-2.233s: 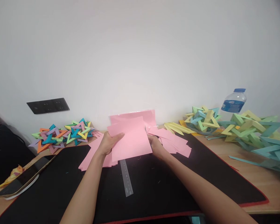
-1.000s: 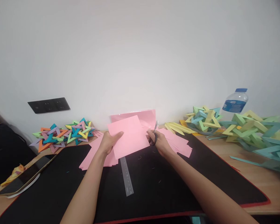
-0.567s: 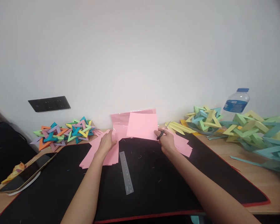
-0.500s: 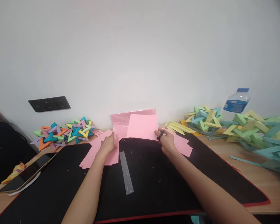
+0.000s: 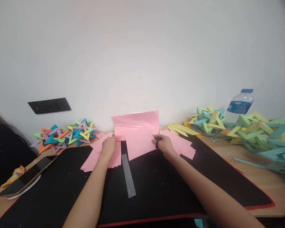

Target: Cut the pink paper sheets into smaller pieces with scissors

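My left hand (image 5: 109, 146) is closed on the edge of a pink sheet (image 5: 98, 144) at the top of the left paper stack (image 5: 95, 161); the sheet bends up slightly. My right hand (image 5: 164, 144) holds a pair of scissors (image 5: 158, 139) with dark handles, blades pointing up and away. Its fingertips also reach the right edge of a pink square sheet (image 5: 139, 145), which lies tilted in the middle of the mat. Behind it, a clear plastic sleeve with pink paper (image 5: 133, 119) leans against the wall. More cut pink pieces (image 5: 184, 146) lie right of my right hand.
A metal ruler (image 5: 128, 177) lies on the black mat (image 5: 161, 196) among small paper scraps. Colourful folded-paper models (image 5: 79, 133) stand at the left, green and yellow ones (image 5: 254, 133) at the right. Yellow strips (image 5: 181, 129), a bottle (image 5: 241, 102) and a phone (image 5: 29, 175) are around the mat.
The pink square sheet has come down from the sleeve onto the mat, tilting. My right hand has moved slightly left with the scissors turned upright. My left fingers have closed on the stack's top sheet.
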Tool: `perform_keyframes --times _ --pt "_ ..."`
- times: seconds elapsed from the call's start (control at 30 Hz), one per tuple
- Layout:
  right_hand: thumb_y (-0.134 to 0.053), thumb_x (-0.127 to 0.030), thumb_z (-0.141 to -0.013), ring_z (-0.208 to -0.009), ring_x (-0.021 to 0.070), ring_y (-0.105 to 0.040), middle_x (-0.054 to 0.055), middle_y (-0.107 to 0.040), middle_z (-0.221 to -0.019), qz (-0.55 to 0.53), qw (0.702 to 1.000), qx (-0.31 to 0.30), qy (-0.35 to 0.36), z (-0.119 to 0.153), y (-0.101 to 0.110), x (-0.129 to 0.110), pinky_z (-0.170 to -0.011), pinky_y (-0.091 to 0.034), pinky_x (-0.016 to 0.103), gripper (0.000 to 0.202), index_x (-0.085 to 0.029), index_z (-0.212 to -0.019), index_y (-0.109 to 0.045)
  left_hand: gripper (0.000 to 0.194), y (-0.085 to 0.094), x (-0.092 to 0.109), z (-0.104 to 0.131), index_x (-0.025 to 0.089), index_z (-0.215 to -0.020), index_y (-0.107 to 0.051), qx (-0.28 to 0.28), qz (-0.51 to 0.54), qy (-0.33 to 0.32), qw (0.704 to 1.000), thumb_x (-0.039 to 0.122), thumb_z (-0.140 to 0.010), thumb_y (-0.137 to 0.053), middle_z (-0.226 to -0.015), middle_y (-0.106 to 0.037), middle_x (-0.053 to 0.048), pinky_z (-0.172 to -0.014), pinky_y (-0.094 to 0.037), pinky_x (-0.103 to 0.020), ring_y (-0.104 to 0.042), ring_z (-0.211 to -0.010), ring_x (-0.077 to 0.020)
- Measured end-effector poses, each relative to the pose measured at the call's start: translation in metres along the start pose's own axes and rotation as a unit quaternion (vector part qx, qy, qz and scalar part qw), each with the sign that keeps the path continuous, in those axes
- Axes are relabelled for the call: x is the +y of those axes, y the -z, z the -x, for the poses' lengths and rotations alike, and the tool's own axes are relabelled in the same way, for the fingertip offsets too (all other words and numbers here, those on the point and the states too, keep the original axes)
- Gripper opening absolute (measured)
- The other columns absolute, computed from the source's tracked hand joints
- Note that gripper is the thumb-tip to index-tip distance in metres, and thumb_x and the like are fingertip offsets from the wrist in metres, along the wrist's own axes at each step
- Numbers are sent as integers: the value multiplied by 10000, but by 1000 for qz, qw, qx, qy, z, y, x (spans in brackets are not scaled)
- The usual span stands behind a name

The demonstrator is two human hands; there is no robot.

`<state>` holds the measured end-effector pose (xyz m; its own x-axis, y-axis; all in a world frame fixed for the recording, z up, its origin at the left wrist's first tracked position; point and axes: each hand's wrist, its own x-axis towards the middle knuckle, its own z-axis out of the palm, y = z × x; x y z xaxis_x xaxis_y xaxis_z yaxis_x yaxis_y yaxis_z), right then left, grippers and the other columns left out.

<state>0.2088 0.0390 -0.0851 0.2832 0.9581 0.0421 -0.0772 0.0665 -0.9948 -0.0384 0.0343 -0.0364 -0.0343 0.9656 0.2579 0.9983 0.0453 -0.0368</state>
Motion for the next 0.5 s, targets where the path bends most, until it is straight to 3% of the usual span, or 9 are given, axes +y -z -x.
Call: perform_keyframes --times 0.17,0.27,0.33,0.43,0.5 --pt "-654 -187 -477 -541 140 -538 28 -622 -646 23 1000 -12 17 -3 0 7 -468 -394 236 287 -132 -758 -638 344 6 6 -1 87 -1103 -562 73 -2 16 997 95 -867 -310 -861 -678 -181 -676 -451 -385 -639 -842 -330" --pt "-646 -187 -489 -592 158 -574 41 -650 -706 33 999 -8 26 -5 2 10 -499 -419 244 315 -146 -801 -634 373 9 9 1 113 -1191 -523 113 14 3 994 111 -874 -328 -996 -680 -161 -713 -475 -369 -641 -909 -299" --pt "-647 -202 -505 -632 173 -598 44 -660 -734 37 999 -5 31 -7 3 10 -517 -438 252 343 -156 -844 -622 401 9 12 1 116 -1215 -515 174 51 -33 983 88 -857 -337 -1147 -633 -157 -783 -487 -362 -607 -1027 -274" --pt "-665 -248 -539 -689 196 -626 37 -659 -739 26 999 8 34 -6 3 6 -543 -465 266 383 -174 -908 -592 401 4 17 1 106 -1167 -566 280 140 -125 941 68 -835 -345 -1225 -596 -144 -922 -456 -363 -543 -1146 -236" --pt "-680 -291 -566 -717 205 -642 35 -652 -732 -11 999 23 32 -3 3 1 -569 -483 274 395 -175 -927 -569 379 0 21 0 112 -1127 -602 304 192 -177 916 81 -831 -368 -1198 -618 -133 -967 -436 -360 -549 -1142 -219"
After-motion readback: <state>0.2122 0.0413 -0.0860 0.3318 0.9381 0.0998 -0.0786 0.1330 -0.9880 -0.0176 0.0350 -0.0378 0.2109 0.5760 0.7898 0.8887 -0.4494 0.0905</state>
